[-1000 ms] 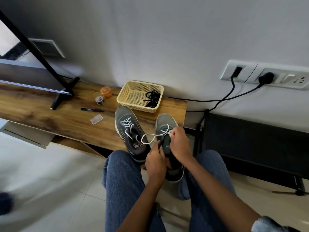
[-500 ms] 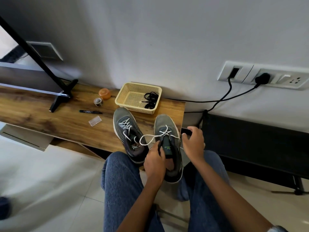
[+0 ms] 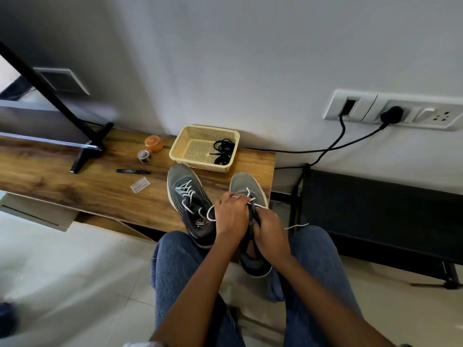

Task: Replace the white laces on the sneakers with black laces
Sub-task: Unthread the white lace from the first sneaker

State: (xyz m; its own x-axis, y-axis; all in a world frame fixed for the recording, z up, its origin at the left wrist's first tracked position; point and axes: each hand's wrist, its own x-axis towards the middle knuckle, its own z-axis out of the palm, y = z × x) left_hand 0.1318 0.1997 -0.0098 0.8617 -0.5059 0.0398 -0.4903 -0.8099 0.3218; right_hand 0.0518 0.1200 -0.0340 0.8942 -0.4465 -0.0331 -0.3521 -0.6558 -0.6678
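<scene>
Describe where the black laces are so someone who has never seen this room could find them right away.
Find the wooden bench against the wall, then the yellow mesh basket at its right end, behind the two grey sneakers. The black laces lie bundled in the basket's right side, the only thing in it.

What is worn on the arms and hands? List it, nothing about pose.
Both forearms are bare to near the bottom edge of the view. The left hand has a thin ring on one of its fingers. The right hand shows no ring or watch. A pale cuff edge shows at the bottom edge, by the left arm.
</scene>
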